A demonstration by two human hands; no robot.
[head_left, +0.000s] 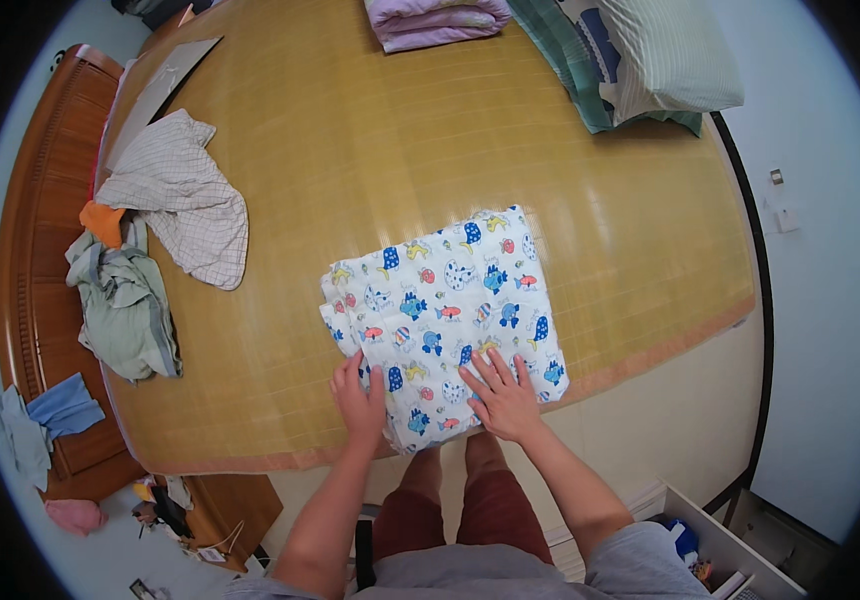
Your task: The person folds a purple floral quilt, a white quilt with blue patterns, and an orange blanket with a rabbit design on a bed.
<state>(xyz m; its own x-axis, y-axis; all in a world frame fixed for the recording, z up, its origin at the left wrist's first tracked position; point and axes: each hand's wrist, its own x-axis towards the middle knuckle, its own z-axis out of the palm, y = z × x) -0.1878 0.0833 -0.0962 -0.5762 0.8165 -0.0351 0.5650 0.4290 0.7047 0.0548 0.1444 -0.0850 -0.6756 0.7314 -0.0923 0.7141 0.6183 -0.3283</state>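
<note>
A folded white cloth (450,310) with blue, red and yellow sea-animal prints lies on the near part of the bed. Its layers are uneven at the left side, where a lower fold sticks out. My left hand (358,402) grips the near left edge, with the thumb over the top and the fingers at the side. What the fingertips do under the fold is partly hidden. Flat on the cloth near its front edge rests my right hand (506,398), fingers spread and holding nothing.
A yellow-brown bed mat (280,150) spreads under the cloth. At left are a checked cloth (195,200), a green garment (128,310) and a wooden headboard (40,250). A pink folded quilt (435,22) and pillows (665,60) sit far off. An open drawer (710,540) stands behind right.
</note>
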